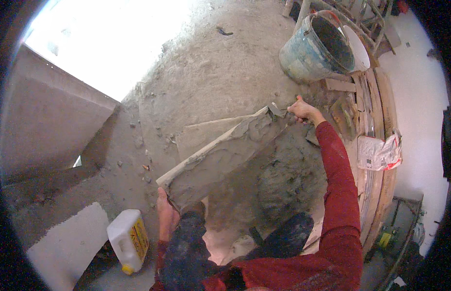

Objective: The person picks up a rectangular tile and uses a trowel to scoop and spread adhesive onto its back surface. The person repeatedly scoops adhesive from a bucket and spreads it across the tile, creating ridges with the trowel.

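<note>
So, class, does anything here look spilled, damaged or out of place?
Yes: small grey lumps litter the dusty floor left of the long, mortar-coated slab, like fallen debris. Greyish residue also smears the round blue bucket.

Open floor lies beyond the slab; bucket blocks far right

Shows deep red on the sleeve, dark blue-black with pale smudges on the trousers. Carries wet grey across the mortar-coated slab, pale beige along its upper edge. Pairs white on the jug with yellow on its cap and black on yellow on its label. Adds streaky blue and grey on the bucket, white with red on the bag, grey-brown on the floor, plain white on the wall.
</note>
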Tool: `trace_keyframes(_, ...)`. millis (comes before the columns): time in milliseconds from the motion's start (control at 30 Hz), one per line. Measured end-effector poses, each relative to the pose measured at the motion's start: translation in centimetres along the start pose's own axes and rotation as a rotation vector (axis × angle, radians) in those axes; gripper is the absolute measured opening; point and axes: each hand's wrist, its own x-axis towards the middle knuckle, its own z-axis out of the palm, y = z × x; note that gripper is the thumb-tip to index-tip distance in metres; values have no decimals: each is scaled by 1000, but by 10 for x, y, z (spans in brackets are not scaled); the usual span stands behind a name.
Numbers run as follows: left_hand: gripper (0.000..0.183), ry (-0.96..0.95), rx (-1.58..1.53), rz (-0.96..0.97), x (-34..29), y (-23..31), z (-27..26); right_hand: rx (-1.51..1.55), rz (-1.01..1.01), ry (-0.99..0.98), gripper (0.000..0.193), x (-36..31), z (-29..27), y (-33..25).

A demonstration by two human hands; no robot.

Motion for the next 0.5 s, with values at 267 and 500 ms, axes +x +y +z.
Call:
trace_keyframes(267,55,12,154,27,-1,-5,-6,95,-54,-228,32,-16,16,-17)
trace_keyframes(500,55,119,484,-1,-15,8,12,-261,-703,-322,30,-101,71,-102)
